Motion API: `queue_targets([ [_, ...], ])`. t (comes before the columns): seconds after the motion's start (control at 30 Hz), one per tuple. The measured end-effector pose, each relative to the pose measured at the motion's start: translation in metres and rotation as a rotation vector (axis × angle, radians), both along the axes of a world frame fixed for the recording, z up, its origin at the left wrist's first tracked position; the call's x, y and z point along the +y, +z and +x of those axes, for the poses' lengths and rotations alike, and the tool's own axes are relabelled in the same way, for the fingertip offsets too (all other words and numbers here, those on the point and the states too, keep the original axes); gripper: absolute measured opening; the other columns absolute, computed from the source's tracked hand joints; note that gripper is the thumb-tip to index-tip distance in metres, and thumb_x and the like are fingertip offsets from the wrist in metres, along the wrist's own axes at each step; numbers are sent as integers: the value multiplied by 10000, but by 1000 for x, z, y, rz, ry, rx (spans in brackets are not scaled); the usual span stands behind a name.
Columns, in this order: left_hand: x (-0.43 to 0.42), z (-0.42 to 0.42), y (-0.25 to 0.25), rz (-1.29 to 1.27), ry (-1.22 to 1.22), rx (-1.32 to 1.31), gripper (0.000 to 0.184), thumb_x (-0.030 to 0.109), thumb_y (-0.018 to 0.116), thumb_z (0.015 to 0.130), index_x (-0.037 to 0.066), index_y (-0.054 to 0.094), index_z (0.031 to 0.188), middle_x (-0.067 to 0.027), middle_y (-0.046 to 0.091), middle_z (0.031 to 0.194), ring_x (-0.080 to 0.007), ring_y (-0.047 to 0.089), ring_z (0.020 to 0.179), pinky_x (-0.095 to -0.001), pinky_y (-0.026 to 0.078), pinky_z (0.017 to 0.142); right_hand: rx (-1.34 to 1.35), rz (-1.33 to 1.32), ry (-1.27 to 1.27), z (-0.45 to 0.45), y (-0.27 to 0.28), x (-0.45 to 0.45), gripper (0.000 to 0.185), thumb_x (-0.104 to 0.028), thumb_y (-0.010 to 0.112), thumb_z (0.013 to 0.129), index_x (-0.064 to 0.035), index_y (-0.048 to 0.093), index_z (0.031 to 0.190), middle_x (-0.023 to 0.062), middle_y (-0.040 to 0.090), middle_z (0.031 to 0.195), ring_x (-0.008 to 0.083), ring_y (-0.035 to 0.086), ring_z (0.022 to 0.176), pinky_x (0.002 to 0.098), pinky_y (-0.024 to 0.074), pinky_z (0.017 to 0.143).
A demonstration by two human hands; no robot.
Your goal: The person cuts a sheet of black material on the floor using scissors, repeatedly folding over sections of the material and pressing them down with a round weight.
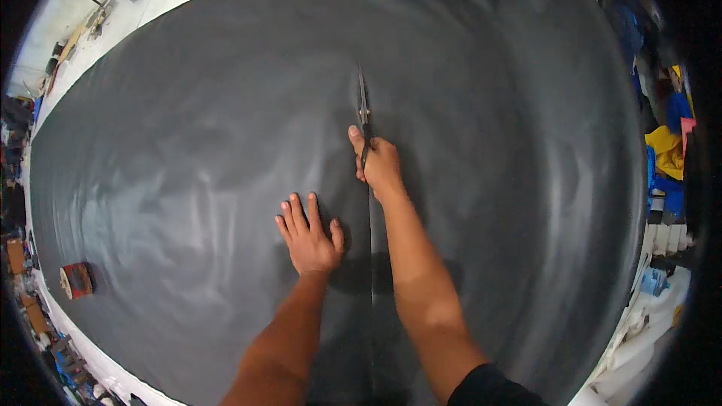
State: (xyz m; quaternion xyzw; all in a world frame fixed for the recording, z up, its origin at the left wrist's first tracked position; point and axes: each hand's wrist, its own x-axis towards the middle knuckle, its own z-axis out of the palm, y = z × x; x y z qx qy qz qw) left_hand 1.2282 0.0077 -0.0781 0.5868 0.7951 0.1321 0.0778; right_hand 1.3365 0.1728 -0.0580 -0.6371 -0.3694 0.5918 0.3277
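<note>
A large dark grey sheet is spread over a white surface. My right hand grips the dark handles of a pair of scissors, whose blades point away from me over the sheet. A straight, thin slit runs in the sheet from below the scissors toward my body. To the left of this slit, my left hand lies flat on the sheet with its fingers spread, holding nothing.
A red can-like object stands on the sheet at the far left. Yellow cloth and blue items lie beyond the right edge, above white rolls. Assorted clutter lines the left edge, and dark material sits at the top right.
</note>
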Motion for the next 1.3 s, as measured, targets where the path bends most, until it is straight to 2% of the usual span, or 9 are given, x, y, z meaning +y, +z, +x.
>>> queue_targets([
  [0.2,-2,3,8,-43,-27,8,653,337,537,889,25,391,1444,-279,282,1520,-464,211,1431,-589,121,1170,106,-3,-7,-9,12,69,546,-575,689,846,-74,529,701,11,474,562,118,448,444,284,379,425],
  [0.33,-5,1,3,-105,-33,2,674,332,539,881,28,370,1458,-278,277,1522,-464,197,1435,-602,114,1166,22,15,4,-23,4,140,549,-574,694,842,-78,519,686,16,484,561,131,464,441,291,380,421],
  [0.47,-7,-2,-3,-48,-48,8,684,341,541,878,35,364,1463,-282,281,1516,-477,203,1429,-625,113,1154,-11,111,7,-29,-6,152,545,-564,692,848,-77,516,679,15,478,548,135,470,437,290,379,421],
  [0.67,-9,-1,-1,-101,-48,-5,679,346,540,874,29,379,1453,-292,284,1510,-499,213,1418,-642,129,1141,34,42,-34,-31,-3,171,554,-574,705,831,-73,525,680,15,477,537,136,466,435,289,375,421],
  [0.8,-9,-1,-6,-58,-57,-1,669,358,543,872,22,410,1434,-297,282,1510,-499,214,1417,-645,131,1139,94,45,-40,-42,0,235,550,-578,713,820,-70,538,702,14,481,539,131,468,440,287,383,429],
  [0.9,-10,-2,-4,-109,-58,-12,671,371,544,870,24,420,1430,-297,277,1515,-498,208,1421,-643,129,1141,1,14,6,-50,2,276,537,-569,716,820,-72,543,718,7,481,552,126,465,447,281,389,439],
  [1.03,-12,-3,-5,-137,-58,-11,683,377,544,871,27,406,1441,-298,265,1521,-498,203,1422,-649,129,1138,113,24,35,-49,-1,328,540,-581,726,808,-74,553,737,-10,483,589,106,477,483,266,398,450],
  [1.1,-13,-4,-6,-120,-59,-39,684,373,546,870,32,398,1444,-296,267,1518,-499,197,1424,-656,120,1137,158,31,65,-55,-1,341,539,-581,728,808,-74,556,747,-11,482,590,104,479,487,264,402,452],
  [1.3,-10,-2,0,-141,-38,-65,685,360,557,865,34,394,1445,-290,258,1526,-499,192,1426,-659,114,1137,23,127,94,-59,-11,347,503,-533,710,851,-58,560,782,9,522,629,110,489,490,260,427,464],
])
